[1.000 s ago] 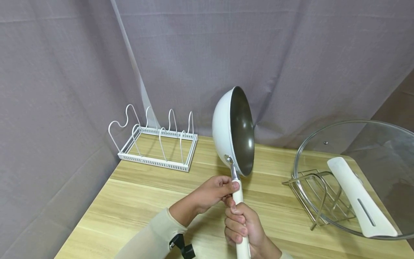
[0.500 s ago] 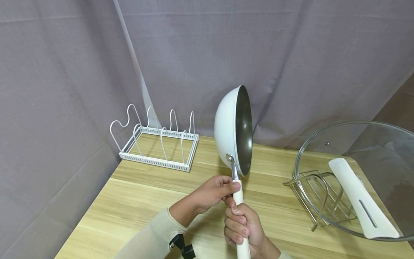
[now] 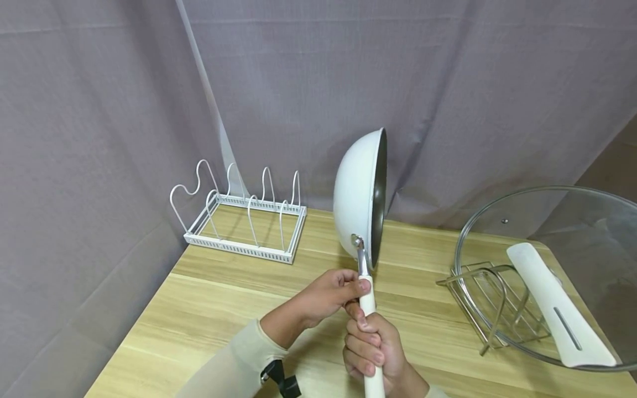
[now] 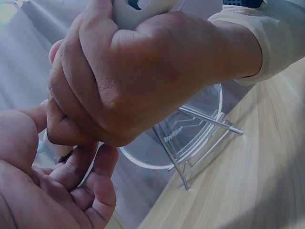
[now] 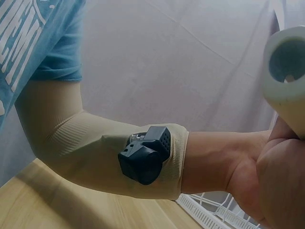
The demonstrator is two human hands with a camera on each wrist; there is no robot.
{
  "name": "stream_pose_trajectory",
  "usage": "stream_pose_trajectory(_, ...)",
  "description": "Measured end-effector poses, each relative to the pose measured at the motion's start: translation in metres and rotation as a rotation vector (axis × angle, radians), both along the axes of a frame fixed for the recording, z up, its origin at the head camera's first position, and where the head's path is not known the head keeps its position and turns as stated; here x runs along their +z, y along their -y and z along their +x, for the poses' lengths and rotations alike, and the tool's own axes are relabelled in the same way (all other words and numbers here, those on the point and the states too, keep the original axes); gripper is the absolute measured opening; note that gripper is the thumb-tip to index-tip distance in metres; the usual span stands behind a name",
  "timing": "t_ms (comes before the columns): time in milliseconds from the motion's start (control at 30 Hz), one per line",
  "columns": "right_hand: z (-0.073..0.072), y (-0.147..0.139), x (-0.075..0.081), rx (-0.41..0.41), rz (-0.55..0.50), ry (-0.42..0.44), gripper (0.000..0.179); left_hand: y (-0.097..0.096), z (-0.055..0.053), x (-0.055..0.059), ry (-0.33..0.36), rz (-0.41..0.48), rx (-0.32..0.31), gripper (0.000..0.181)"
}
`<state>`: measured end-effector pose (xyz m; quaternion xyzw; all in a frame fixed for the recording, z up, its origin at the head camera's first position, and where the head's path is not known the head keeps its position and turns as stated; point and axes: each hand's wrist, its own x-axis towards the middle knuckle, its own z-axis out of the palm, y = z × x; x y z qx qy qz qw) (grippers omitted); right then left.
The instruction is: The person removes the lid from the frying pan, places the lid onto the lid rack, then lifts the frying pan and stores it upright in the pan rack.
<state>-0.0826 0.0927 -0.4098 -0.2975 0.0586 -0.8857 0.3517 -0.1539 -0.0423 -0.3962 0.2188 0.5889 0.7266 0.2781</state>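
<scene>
A wok, white outside and dark inside, is held on its side in the head view, its bowl toward the back curtain and its opening facing right. Just below the metal neck, my left hand pinches the top of the white handle between thumb and fingers. My right hand grips the same handle lower down, fingers wrapped round it. In the left wrist view the right hand hides most of the handle. The right wrist view shows the hollow handle end.
A white rack with upright wire loops stands at the back left of the wooden table. On the right, a metal wire stand holds a large glass lid with a white handle. Grey curtain hangs behind.
The wok has turned about its handle, showing more of its white outside and less of its dark inside. Its rim has shifted slightly right; both hands stay on the handle.
</scene>
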Motion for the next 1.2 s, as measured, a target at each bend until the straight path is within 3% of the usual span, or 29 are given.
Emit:
stream_pose_trajectory(500,-0.0014,0.0025,0.0022,0.047,-0.052,-0.029,0.023,0.0020,0.0022,0.0051,0.008,-0.009,-0.003,0.021)
stream_pose_trajectory(1200,-0.0024,0.0052,0.0054,0.107,-0.123,-0.023,0.015,0.0010,0.0037,0.0069,-0.045,-0.060,0.049,0.025)
